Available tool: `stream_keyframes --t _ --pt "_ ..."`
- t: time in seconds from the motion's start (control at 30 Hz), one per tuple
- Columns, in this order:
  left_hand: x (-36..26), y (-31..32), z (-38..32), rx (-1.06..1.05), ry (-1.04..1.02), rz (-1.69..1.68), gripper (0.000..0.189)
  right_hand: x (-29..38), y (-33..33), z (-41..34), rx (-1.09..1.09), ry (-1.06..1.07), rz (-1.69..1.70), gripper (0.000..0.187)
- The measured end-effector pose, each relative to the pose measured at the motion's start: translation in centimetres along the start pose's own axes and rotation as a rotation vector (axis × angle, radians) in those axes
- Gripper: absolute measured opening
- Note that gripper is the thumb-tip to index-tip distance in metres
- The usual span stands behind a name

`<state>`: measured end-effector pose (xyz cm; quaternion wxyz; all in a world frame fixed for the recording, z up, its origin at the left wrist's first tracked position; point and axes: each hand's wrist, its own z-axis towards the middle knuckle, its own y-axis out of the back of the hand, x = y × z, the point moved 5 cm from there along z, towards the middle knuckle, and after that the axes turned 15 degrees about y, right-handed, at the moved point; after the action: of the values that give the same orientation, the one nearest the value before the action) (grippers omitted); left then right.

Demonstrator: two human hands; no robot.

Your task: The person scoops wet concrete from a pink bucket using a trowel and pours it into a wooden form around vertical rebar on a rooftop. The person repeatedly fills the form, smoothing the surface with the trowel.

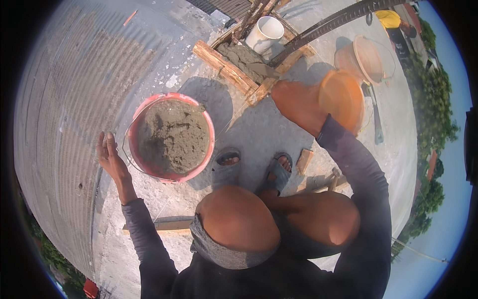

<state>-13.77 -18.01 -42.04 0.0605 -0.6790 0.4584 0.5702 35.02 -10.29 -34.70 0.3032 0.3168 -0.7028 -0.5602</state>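
Observation:
My right hand [297, 104] is closed at the near corner of a wooden formwork frame [226, 67], around a trowel handle that the fingers hide. The trowel's flat blade [263, 70] lies on wet concrete [239, 54] inside the frame. To the left, my left hand [112, 157] hangs in the air with its fingers apart, holding nothing. Just right of it stands a red bucket [212, 138] with a wire handle, filled with grey concrete mix [175, 134]. A white plastic pail [259, 37] stands within the frame, beside steel rebar.
Bent rebar [321, 31] arches over the frame's right side. An orange bucket [343, 99] is beside my right wrist, with a paler bucket [358, 61] behind. A hammer [333, 179] and wood block [305, 161] lie near my right foot. Corrugated roofing [74, 123] spans the left; a person [388, 18] is far right.

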Motion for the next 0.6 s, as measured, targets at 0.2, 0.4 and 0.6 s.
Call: stream_keyframes --t 0.2,0.4,0.6 --pt "-9.9 -11.6 5.5 0.395 -0.352 0.211 0.056 0.1 0.3 -0.9 -0.002 -0.057 0.036 0.012" --pt "-12.1 -30.2 5.0 0.673 -0.438 0.564 0.071 -0.7 0.7 -2.5 -0.069 -0.139 0.061 0.015" --pt "-10.6 -38.0 4.0 0.713 -0.533 0.640 0.070 -1.6 1.2 -3.0 -0.036 -0.141 0.024 0.019"
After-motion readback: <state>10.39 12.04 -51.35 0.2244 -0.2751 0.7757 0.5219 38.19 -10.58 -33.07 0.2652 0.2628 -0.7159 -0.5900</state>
